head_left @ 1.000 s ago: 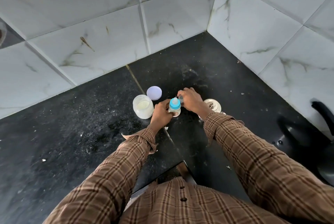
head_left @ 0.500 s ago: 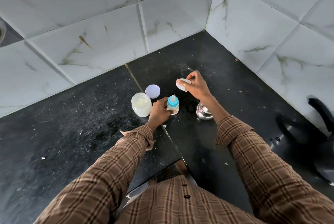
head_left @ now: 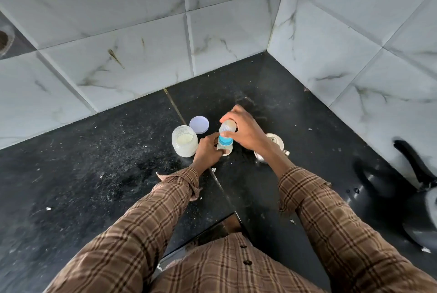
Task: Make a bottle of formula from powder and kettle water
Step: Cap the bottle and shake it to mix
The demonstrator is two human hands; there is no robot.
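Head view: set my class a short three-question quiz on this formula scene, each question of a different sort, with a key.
1. True or false: the jar of powder has its lid screwed on.
2. Which hand holds the clear cap above the bottle? A) left B) right C) neither
3. Fill in: the jar's lid lies on the ____, behind the jar.

Key
1. False: the jar stands open, its lid beside it.
2. B: the right hand grips the cap; the left hand holds the bottle.
3. Counter.
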